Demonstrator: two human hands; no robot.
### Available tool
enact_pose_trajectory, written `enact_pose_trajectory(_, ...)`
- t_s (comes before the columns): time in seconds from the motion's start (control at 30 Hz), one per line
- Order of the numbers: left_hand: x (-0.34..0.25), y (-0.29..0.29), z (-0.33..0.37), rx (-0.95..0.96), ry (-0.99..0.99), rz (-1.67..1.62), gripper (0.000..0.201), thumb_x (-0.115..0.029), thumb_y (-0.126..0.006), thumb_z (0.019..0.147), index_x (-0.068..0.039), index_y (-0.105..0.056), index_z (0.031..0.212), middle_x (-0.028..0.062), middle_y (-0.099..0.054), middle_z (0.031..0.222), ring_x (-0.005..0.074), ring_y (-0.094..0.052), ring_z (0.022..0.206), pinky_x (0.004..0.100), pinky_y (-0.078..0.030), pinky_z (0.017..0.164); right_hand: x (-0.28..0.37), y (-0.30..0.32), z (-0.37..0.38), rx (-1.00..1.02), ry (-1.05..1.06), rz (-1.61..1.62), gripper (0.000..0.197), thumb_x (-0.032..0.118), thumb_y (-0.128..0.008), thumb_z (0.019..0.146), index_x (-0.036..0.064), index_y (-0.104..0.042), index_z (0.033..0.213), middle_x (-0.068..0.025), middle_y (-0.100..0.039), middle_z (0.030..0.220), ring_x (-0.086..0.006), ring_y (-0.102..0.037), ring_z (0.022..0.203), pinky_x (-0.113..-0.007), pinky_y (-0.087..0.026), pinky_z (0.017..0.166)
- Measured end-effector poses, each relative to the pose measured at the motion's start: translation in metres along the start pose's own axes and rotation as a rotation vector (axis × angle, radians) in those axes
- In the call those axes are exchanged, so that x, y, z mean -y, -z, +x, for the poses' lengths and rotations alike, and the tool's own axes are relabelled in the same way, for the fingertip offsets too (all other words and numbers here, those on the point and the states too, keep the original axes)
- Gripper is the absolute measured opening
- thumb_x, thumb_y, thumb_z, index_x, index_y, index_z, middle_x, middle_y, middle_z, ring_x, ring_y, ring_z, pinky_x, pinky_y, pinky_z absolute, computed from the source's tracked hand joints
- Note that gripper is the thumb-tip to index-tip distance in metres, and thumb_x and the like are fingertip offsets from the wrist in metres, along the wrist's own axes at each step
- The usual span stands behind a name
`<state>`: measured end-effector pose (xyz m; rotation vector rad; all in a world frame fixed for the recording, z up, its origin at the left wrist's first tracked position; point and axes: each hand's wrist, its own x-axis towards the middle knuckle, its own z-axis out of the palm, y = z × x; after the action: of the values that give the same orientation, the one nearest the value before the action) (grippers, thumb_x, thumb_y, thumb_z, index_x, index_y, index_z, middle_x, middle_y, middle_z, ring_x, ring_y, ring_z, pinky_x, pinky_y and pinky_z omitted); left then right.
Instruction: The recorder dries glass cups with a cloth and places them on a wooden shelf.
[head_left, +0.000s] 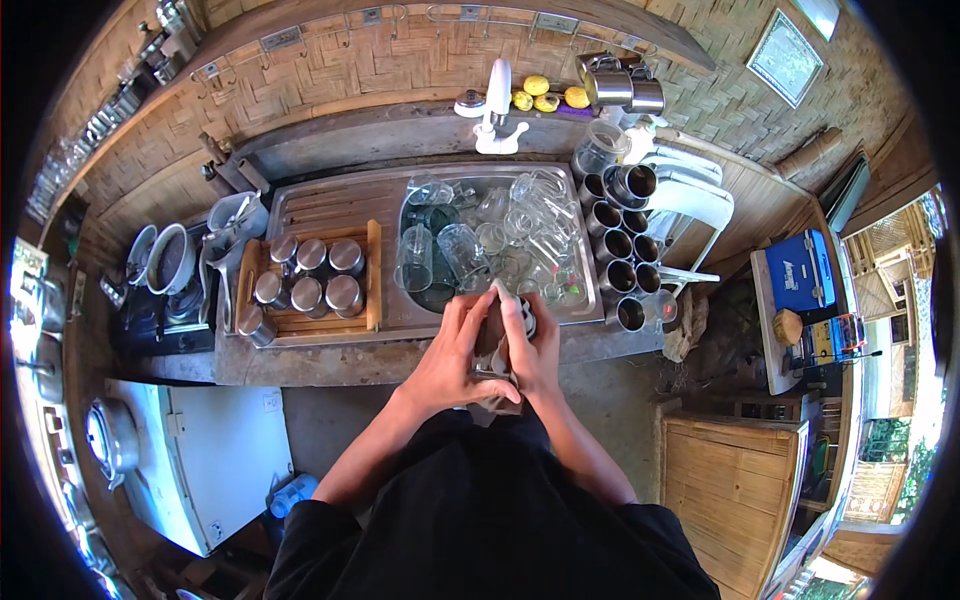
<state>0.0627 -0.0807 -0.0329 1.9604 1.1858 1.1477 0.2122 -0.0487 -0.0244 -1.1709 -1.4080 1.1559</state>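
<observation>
In front of my body, at the near edge of the sink, my left hand and my right hand are wrapped around a dark, shiny metal cup. The fingers of both hands come together at its top, and my left thumb lies across the near side. Much of the cup is covered by my hands. Just beyond them, the steel sink is heaped with clear glass mugs. To the left, several metal cups stand upside down on a wooden tray.
Several metal cups stand mouth up right of the sink. A white faucet rises behind it, near yellow fruits. Pots sit at the left, above a white fridge. A bamboo cabinet stands at the lower right.
</observation>
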Motion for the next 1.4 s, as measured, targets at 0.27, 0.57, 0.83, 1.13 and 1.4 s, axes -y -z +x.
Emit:
enact_pose_trajectory(0.27,0.002,-0.018,-0.006,-0.004,-0.104,0.081,0.117,-0.064,-0.084,0.063,0.004,-0.034,0.144,0.0237,-0.044,0.13,0.0398,-0.047,0.117,0.0462,-0.04,0.102,-0.022,0.01,0.016,0.066,-0.785,0.692,0.062,0.062,-0.049,0.098,0.0032,-0.067,0.103,-0.0063,-0.068,0.092,-0.0163,-0.063,0.077,-0.034,-0.053,0.071)
enact_pose_trajectory(0.57,0.019,-0.06,-0.014,-0.438,0.383,-0.802,0.075,-0.054,-0.056,0.097,0.005,-0.04,0.142,0.0174,-0.056,0.128,0.0251,-0.053,0.123,0.0376,-0.038,0.108,-0.044,-0.01,-0.011,-0.167,-0.507,0.907,0.063,0.059,-0.04,0.103,0.0022,-0.067,0.109,-0.0059,-0.069,0.095,-0.013,-0.064,0.083,-0.029,-0.05,0.073)
enact_pose_trajectory(0.83,0.029,-0.046,-0.006,-0.6,0.608,-1.152,0.065,-0.054,-0.038,0.105,0.003,-0.05,0.133,0.0094,-0.059,0.115,0.0184,-0.057,0.108,0.0334,-0.045,0.098,-0.033,-0.014,-0.009,-0.415,-0.316,0.449,0.056,0.051,-0.047,0.104,0.0001,-0.069,0.1,-0.0024,-0.067,0.09,-0.0116,-0.059,0.08,-0.029,-0.048,0.072)
enact_pose_trajectory(1.13,0.015,-0.031,0.012,-0.422,0.721,-1.413,0.065,-0.062,-0.035,0.102,-0.007,-0.051,0.135,0.0098,-0.06,0.118,0.0229,-0.061,0.107,0.0394,-0.05,0.094,0.006,-0.008,-0.002,0.022,0.558,-0.451,0.053,0.039,-0.052,0.097,0.001,-0.055,0.133,-0.0233,-0.05,0.136,-0.0397,-0.05,0.123,-0.05,-0.038,0.103)
enact_pose_trajectory(1.4,0.04,-0.049,-0.004,-0.422,0.581,-1.208,0.06,-0.059,-0.025,0.105,-0.009,-0.049,0.129,0.0093,-0.06,0.116,0.0178,-0.059,0.106,0.0346,-0.05,0.092,-0.004,-0.019,0.009,0.101,0.63,-0.622,0.031,0.023,-0.053,0.093,0.0052,-0.07,0.112,-0.0138,-0.065,0.117,-0.0357,-0.058,0.114,-0.046,-0.044,0.098)
